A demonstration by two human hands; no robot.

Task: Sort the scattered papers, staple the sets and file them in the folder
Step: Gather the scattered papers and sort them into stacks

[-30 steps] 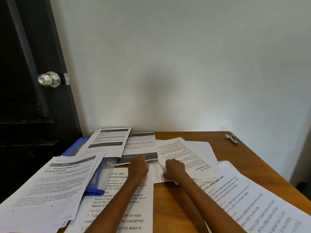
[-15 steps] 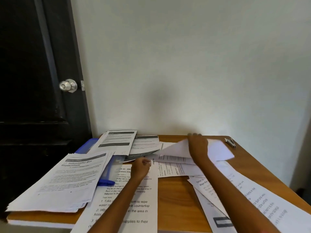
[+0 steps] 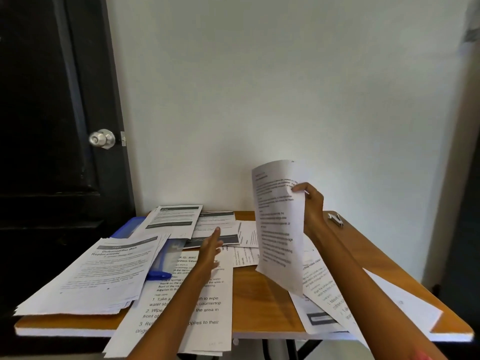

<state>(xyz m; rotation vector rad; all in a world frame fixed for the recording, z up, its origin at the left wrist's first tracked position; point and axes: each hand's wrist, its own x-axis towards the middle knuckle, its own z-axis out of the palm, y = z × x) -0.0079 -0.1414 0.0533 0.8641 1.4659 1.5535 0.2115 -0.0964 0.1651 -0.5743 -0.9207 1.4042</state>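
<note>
Sorting is under way: the right hand (image 3: 313, 206) pinches a printed white paper sheet (image 3: 279, 224) upright above the wooden surface (image 3: 262, 302), while the left hand (image 3: 211, 246), fingers straight, hovers over scattered papers (image 3: 192, 302) at the middle. Next, I judge, the sheet must be matched to its set, perhaps the stack (image 3: 104, 274) at the left edge; the blue plastic folder (image 3: 130, 226) lies under papers near the far left corner.

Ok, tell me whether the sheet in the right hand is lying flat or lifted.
Lifted. The right hand grips the sheet by its edge, holding it nearly upright above the table.

Right hand (image 3: 313, 203) raised, fingers and thumb pinching a sheet (image 3: 280, 224), left hand (image 3: 211, 246) extended forward, fingers straight
</note>
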